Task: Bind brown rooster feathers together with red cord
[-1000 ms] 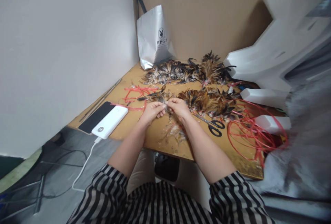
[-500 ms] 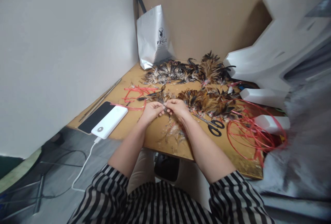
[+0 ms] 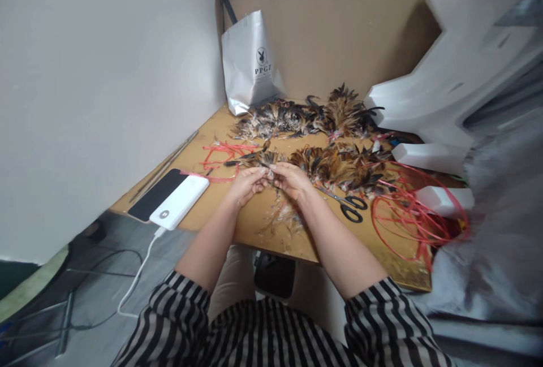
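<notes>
My left hand and my right hand meet over the front part of the table, fingertips pinched together. Between them is a small bunch of brown and black feathers, its quill ends at my fingers and its tips fanning away from me. Fingers partly hide the ends. Just right of my hands lies a row of golden-brown feather bunches. Black-handled scissors rest beside my right forearm, blades partly under the feathers. Loose pale feathers are scattered below my hands.
Farther back lies another heap of feathers before a silver bag. Red plastic strips lie left, with a larger tangle of red strips right. A white power bank sits against a dark phone. White foam pieces stand right.
My fingers have shifted slightly at the quill ends, with the left hand turned a little more open beneath. The view has moved slightly; the objects on the table stay put.
</notes>
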`<action>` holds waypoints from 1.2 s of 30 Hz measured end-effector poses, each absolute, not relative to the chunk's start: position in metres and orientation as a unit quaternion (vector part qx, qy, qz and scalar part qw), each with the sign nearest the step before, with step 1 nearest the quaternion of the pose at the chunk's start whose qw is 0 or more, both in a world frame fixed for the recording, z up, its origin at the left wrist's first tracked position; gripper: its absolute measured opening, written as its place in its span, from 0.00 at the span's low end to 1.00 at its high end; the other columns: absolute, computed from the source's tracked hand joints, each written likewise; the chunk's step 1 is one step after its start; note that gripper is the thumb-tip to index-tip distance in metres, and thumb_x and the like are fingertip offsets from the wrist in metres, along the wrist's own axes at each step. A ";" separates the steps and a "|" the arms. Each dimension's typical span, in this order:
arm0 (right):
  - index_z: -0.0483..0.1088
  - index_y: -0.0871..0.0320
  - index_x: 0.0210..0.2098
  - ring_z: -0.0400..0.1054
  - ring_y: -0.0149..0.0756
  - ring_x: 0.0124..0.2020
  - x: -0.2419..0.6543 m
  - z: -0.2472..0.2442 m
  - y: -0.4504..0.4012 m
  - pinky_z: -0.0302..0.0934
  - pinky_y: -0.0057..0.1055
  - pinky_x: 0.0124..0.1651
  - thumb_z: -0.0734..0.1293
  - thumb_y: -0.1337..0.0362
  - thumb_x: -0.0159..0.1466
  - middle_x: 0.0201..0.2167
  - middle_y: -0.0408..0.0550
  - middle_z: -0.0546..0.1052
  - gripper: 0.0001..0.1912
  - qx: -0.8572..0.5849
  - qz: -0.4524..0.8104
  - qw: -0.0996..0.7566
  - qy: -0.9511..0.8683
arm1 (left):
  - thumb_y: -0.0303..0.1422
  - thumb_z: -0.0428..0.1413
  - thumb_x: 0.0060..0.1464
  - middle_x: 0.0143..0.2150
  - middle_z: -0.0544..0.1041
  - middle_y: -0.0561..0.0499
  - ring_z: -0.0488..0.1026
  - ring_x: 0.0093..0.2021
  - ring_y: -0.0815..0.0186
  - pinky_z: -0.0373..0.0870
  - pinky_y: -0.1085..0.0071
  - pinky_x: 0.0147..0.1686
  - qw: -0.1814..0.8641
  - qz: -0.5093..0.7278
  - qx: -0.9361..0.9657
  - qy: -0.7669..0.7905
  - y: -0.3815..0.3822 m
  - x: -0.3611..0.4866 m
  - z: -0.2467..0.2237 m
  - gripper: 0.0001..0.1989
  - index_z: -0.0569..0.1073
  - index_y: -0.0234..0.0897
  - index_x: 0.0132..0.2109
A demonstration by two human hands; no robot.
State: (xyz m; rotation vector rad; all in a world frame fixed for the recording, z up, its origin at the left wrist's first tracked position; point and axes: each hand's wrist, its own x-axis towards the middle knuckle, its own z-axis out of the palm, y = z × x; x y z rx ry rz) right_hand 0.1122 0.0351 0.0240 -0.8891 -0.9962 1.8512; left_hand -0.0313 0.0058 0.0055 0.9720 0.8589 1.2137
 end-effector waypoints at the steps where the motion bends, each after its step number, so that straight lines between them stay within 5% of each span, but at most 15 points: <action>1: 0.67 0.60 0.25 0.65 0.25 0.21 0.112 0.025 0.034 0.54 0.20 0.22 0.73 0.62 0.41 0.18 0.40 0.71 0.14 -0.354 0.738 0.414 -0.399 | 0.38 0.60 0.41 0.29 0.74 0.48 0.65 0.22 0.77 0.57 0.80 0.19 0.638 0.527 0.420 0.372 0.006 -0.032 0.005 0.14 0.73 0.32 0.33; 12: 0.65 0.60 0.21 0.62 0.24 0.18 0.106 0.024 0.032 0.52 0.20 0.21 0.73 0.62 0.40 0.15 0.38 0.70 0.14 -0.355 0.706 0.452 -0.414 | 0.37 0.61 0.40 0.27 0.72 0.50 0.64 0.22 0.77 0.56 0.82 0.18 0.620 0.532 0.426 0.389 0.006 -0.032 0.006 0.13 0.74 0.31 0.31; 19: 0.66 0.60 0.19 0.59 0.23 0.18 0.105 0.021 0.034 0.52 0.21 0.19 0.73 0.61 0.38 0.15 0.37 0.67 0.15 -0.406 0.657 0.486 -0.408 | 0.38 0.60 0.40 0.21 0.71 0.53 0.61 0.17 0.76 0.59 0.78 0.18 0.447 0.579 0.489 0.476 0.009 -0.029 0.006 0.12 0.75 0.33 0.31; 24: 0.66 0.60 0.20 0.58 0.23 0.17 0.102 0.020 0.033 0.51 0.21 0.18 0.73 0.60 0.38 0.14 0.37 0.67 0.15 -0.414 0.645 0.499 -0.405 | 0.35 0.61 0.37 0.26 0.75 0.51 0.68 0.26 0.70 0.65 0.73 0.29 0.351 0.596 0.535 0.485 0.005 -0.024 0.010 0.09 0.74 0.34 0.27; 28: 0.65 0.60 0.19 0.57 0.23 0.17 0.101 0.021 0.032 0.50 0.20 0.17 0.73 0.61 0.37 0.14 0.37 0.66 0.15 -0.405 0.660 0.500 -0.388 | 0.34 0.59 0.39 0.24 0.74 0.52 0.66 0.24 0.71 0.63 0.75 0.26 0.285 0.585 0.568 0.503 0.002 -0.022 0.012 0.07 0.75 0.34 0.27; 36: 0.65 0.60 0.20 0.58 0.23 0.16 0.100 0.020 0.031 0.50 0.20 0.17 0.74 0.62 0.37 0.13 0.38 0.66 0.16 -0.396 0.679 0.493 -0.372 | 0.32 0.59 0.39 0.24 0.75 0.51 0.67 0.23 0.70 0.63 0.74 0.26 0.324 0.575 0.550 0.511 -0.002 -0.019 0.018 0.06 0.75 0.34 0.26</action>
